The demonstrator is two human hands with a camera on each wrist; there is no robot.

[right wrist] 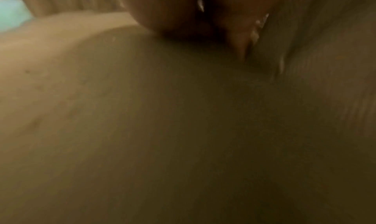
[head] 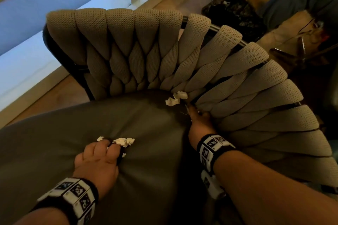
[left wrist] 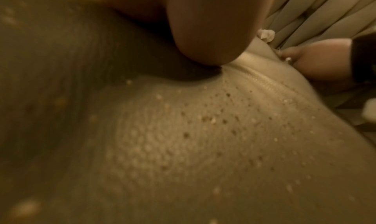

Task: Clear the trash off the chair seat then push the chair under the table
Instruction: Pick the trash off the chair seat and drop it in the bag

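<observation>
Clearing is under way: the left hand (head: pixel 98 159) pinches paper scraps (head: pixel 122 141) on the seat (head: pixel 146 133). The right hand (head: pixel 200 121) digs beside the backrest (head: pixel 237 86), its grip unclear; more crumpled paper (head: pixel 176 98) beyond its fingertips needs picking next.

The right wrist view is soft and blurred throughout. The right hand (right wrist: pixel 183 13) fills the upper middle of the frame, its fingers (right wrist: pixel 240 39) pointing downward and tapering to a tip that meets the dull olive-brown padded seat cushion (right wrist: pixel 162 123), which spreads across the centre and the bottom. Small whitish scraps (right wrist: pixel 255 34) show along the right edge of the fingers and in a gap near the top. At the right edge rises the ribbed tan woven chair side (right wrist: pixel 329 66). A pale blue-green patch (right wrist: pixel 11 12) sits in the upper left corner.
</observation>
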